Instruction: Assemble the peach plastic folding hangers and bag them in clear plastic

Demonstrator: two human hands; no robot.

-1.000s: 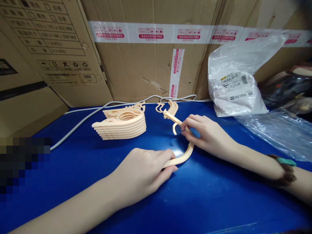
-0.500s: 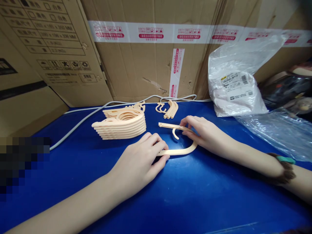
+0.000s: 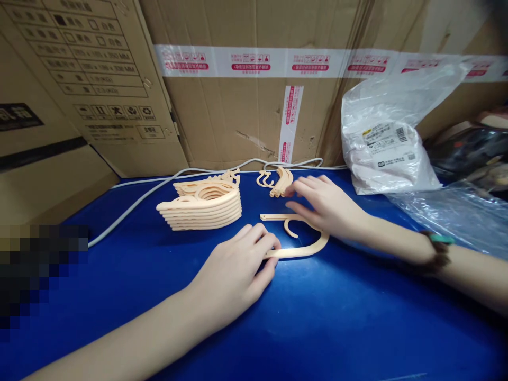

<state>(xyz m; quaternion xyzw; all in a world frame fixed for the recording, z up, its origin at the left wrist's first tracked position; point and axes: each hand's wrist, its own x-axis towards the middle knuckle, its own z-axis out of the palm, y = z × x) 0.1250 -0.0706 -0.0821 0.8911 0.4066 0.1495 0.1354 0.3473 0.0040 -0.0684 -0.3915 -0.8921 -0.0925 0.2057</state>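
Observation:
My left hand (image 3: 240, 264) pinches one end of a cream plastic hanger part (image 3: 307, 250) that lies on the blue table. The part bends round on the right and runs back to a straight bar with a small hook (image 3: 290, 228) below it. My right hand (image 3: 331, 206) is over the bend, thumb and fingers apart, its fingertips close to a small pile of curved cream hanger arms (image 3: 282, 182). Whether they touch that pile I cannot tell. Loose cream hooks (image 3: 264, 179) lie just left of the pile.
A stack of cream hangers (image 3: 202, 209) stands to the left. Behind it a grey cable (image 3: 138, 203) runs along taped cardboard boxes (image 3: 222, 116). On the right are a white plastic bag (image 3: 391, 153) with a label and a clear plastic sheet (image 3: 448, 211).
My right hand has let go of the hanger part's bar and moved back toward the small pile. The bar now sits lower, while my left hand keeps its pinch. The view has shifted slightly.

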